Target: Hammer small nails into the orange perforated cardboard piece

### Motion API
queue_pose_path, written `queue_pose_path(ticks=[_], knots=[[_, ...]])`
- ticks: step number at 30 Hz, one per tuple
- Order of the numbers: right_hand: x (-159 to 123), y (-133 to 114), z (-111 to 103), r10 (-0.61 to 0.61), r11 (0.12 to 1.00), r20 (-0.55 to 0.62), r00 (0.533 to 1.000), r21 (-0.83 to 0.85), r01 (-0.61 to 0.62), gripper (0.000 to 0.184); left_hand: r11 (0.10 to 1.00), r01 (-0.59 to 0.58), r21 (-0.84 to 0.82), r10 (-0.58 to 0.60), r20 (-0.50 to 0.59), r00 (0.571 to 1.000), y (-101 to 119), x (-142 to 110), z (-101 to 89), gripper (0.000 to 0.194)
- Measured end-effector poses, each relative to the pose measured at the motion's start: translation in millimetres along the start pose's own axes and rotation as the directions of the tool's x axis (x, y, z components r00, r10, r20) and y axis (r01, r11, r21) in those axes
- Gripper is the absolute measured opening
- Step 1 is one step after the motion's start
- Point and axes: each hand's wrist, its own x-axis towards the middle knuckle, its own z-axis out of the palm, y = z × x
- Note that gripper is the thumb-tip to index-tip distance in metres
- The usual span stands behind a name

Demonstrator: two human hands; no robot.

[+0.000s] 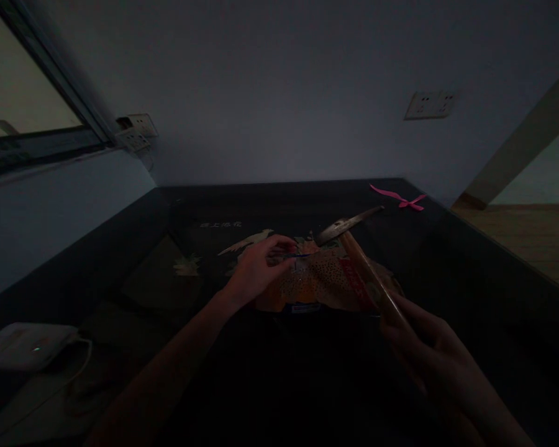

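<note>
The wooden handle of a hammer (pixel 364 267) is wrapped by my right hand (pixel 422 341). Its metal head is raised above a printed plastic package (pixel 323 279) with orange, spotted and red areas. My left hand (pixel 256 267) is over the left side of this package, its thumb and curled fingers apart. Near the fingertips is a thin blue mark or object (pixel 300 255), too dark to make out. Whether the left fingers touch the package cannot be told.
The dark tabletop (pixel 279 198) has bird and flower pictures. A pink ribbon (pixel 403 202) lies at the back right. A white device (pixel 30 344) with a cable sits at the left. Sockets (pixel 429 104) are on the wall behind, and another socket (pixel 137 129) is by the window.
</note>
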Motion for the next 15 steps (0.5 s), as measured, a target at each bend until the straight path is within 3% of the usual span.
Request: queue_pose_path(ticks=[5,7,8,10,13,15], knots=[[1,3,-4,0.021,1.000,0.045,0.999,-0.005,-0.021,0.062,0.965,-0.093,0.244,0.137,-0.168,0.976,36,-11,-31.3,0.014],[1,3,-5,0.023,1.000,0.046,0.999,0.004,-0.024,0.061,0.914,-0.158,0.373,0.234,-0.168,0.957,49,-25,-38.8,0.013],[0,3,-5,0.031,0.999,0.052,0.998,0.007,-0.031,0.061,0.886,-0.220,0.409,0.291,-0.120,0.949,53,-34,-39.9,0.014],[-1,4,-5,0.042,0.999,0.065,0.997,0.014,-0.043,0.060,0.823,-0.388,0.416,0.381,0.103,0.919,54,-52,-36.3,0.018],[-3,4,-5,0.040,0.999,0.057,0.998,0.010,-0.040,0.058,0.703,-0.602,0.379,0.392,0.499,0.773,40,-76,-20.3,0.016],[-4,5,-4,0.032,0.999,0.037,0.999,-0.003,-0.032,0.057,0.642,-0.646,0.412,0.362,0.581,0.729,25,-87,-7.5,0.015]])
